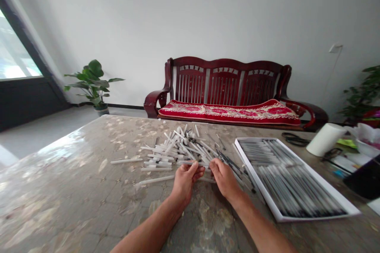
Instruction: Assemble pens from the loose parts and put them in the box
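Both of my hands meet low over the table, just in front of a loose pile of whitish pen parts (169, 150). Between thumb and fingers, my left hand (184, 180) pinches a slim, pale pen (204, 164). My right hand (224, 178) is closed on the pen's other end, its fingertips partly hiding it. Behind and beside the right hand, thin dark refills (228, 160) lie at the pile's right side. One white pen barrel (157, 180) rests left of my left hand, and another pale barrel (126, 161) lies farther left.
To the right, a shallow white box (314, 218) holds rows of clear pens with dark ends. Beyond it are black scissors (292, 138), a white paper roll (325, 139) and a dark object (363, 178). A red-cushioned wooden bench (228, 110) stands behind the patterned table (74, 189).
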Available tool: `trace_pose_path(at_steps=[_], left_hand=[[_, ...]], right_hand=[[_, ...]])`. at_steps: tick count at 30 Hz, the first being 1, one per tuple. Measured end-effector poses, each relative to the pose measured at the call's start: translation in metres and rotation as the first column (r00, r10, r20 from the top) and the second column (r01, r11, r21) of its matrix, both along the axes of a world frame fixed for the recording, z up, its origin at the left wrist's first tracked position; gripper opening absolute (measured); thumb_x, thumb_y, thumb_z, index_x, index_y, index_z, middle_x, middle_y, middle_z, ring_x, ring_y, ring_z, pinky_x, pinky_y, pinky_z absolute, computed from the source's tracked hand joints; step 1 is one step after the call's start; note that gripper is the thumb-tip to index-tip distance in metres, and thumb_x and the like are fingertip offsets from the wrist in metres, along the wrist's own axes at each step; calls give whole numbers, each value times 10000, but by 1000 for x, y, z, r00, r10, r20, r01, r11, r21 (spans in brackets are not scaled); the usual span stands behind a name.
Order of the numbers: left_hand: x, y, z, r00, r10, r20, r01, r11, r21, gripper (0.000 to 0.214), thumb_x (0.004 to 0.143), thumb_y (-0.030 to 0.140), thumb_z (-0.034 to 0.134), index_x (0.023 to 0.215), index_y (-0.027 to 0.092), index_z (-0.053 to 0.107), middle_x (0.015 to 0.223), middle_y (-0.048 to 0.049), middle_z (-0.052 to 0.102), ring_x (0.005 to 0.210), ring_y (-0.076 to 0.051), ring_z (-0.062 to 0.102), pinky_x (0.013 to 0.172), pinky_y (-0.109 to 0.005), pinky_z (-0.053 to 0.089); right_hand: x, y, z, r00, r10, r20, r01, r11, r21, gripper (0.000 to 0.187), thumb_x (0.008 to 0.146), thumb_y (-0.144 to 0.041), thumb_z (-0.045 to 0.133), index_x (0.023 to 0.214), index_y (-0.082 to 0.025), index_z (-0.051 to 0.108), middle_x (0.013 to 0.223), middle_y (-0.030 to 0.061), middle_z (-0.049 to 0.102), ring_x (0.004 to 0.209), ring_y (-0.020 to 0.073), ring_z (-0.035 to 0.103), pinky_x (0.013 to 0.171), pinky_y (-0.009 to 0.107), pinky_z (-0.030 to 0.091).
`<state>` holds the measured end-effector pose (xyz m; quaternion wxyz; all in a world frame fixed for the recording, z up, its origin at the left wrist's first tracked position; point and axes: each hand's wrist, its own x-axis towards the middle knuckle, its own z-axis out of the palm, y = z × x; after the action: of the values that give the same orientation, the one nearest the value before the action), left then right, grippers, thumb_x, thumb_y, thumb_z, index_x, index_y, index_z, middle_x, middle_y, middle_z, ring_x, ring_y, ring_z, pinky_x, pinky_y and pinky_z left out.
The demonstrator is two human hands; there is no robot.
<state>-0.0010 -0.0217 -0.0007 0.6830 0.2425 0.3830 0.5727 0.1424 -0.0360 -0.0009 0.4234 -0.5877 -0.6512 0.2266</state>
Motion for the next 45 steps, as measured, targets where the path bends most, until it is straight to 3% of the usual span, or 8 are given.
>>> trace_pose_path(at_steps=[5,9,13,16,19,25,31,45], left_hand=[[-4,0,2,996,-45,-71,54,991,121,407,525,378,873,739,136,626,611,-31,698,603,-155,677,561,-227,533],[-15,4,7,947,-307,-96,315,944,99,330,613,309,838,832,116,684,772,-80,736,626,-118,662,551,-181,500],[-25,5,9,789,-614,15,612,783,-109,404,773,475,674,790,72,700,607,-72,664,363,-31,455,336,-132,255],[-27,1,7,665,-745,52,746,662,-72,423,753,487,696,762,64,695,526,-36,605,315,-9,342,328,-140,182],[-25,1,4,742,-668,58,670,742,-15,311,704,389,773,709,96,672,555,-21,615,362,-19,391,345,-132,234],[-25,18,-2,957,-210,199,216,976,-10,133,779,237,725,820,120,677,712,-4,641,541,-49,569,478,-131,459],[-22,18,2,989,6,149,7,996,-86,27,822,130,658,836,118,679,642,2,626,543,-61,595,504,-137,496],[-24,20,0,991,103,88,-95,992,-85,101,754,146,734,829,139,667,666,1,656,593,-80,640,583,-174,538]], right_hand=[[-2,0,0,954,3,-299,-42,991,-124,450,899,-596,368,663,-227,471,535,-37,464,469,130,450,464,245,352],[4,-1,4,892,-2,-453,-69,988,-141,465,878,-627,387,661,-224,471,530,-48,449,452,117,418,433,233,341],[10,0,3,946,130,-298,-155,986,-63,459,902,-581,407,639,-213,489,539,-42,481,499,119,462,492,230,367],[10,3,-1,976,179,-125,-183,983,-18,435,951,-510,371,699,-206,554,585,-29,545,560,128,526,557,233,397],[8,5,-2,992,120,40,-122,991,56,349,981,-415,357,939,-213,639,819,16,671,777,160,621,713,260,450],[0,5,-2,874,61,482,-138,982,127,324,940,-149,413,1117,-243,668,1097,36,683,1021,193,585,895,297,426],[-7,3,-3,702,1,712,-106,989,104,261,923,-150,460,926,-234,707,943,47,684,926,203,569,780,293,436],[16,0,0,827,-92,555,66,996,66,400,802,-47,457,1097,-220,665,1063,32,691,1029,186,586,913,271,404]])
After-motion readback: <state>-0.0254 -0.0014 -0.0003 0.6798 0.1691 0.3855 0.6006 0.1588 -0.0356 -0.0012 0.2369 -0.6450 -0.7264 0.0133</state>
